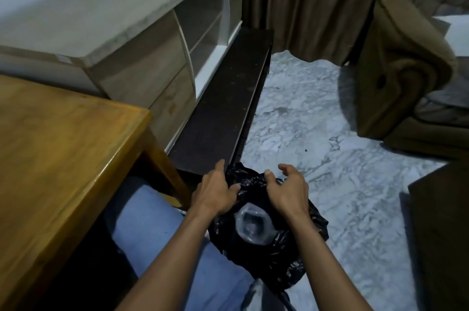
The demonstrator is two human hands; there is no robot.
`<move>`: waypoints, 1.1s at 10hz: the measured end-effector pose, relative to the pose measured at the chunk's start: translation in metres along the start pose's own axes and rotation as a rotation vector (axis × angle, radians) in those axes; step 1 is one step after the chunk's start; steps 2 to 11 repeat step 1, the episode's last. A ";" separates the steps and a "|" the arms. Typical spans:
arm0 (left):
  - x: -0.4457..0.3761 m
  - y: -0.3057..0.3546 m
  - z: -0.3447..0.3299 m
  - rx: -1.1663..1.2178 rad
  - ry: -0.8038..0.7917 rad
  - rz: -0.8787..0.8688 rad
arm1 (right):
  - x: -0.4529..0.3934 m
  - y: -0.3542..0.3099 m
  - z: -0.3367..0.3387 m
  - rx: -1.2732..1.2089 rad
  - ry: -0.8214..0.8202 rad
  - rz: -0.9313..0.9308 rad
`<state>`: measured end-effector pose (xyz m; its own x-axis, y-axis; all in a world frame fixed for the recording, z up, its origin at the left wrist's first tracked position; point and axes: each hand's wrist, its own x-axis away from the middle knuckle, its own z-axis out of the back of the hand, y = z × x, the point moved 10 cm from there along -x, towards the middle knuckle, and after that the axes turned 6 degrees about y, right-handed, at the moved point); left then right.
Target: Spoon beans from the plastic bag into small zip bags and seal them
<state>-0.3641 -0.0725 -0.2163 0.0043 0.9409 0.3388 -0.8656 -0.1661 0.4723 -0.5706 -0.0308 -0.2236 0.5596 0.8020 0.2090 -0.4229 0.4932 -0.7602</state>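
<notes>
A crumpled black plastic bag (269,255) rests on my lap, over my right knee. A clear plastic bag (253,225) with something dark inside shows through its open top, between my wrists. My left hand (215,191) pinches the black bag's rim at the far left. On the far right of that rim lies my right hand (286,189), thumb pressing the plastic and fingers spread. No spoon or small zip bag is visible.
A wooden table (50,158) stands at my left. Beyond it are a pale cabinet (142,39) and a dark low bench (223,112). A brown armchair (401,69) sits at the right on the marble floor (317,133). Dark furniture (441,234) edges the right side.
</notes>
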 end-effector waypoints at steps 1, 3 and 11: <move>-0.004 0.001 0.016 0.058 0.084 -0.031 | -0.001 -0.018 -0.008 -0.031 -0.020 0.024; -0.004 0.001 0.016 0.058 0.084 -0.031 | -0.001 -0.018 -0.008 -0.031 -0.020 0.024; -0.004 0.001 0.016 0.058 0.084 -0.031 | -0.001 -0.018 -0.008 -0.031 -0.020 0.024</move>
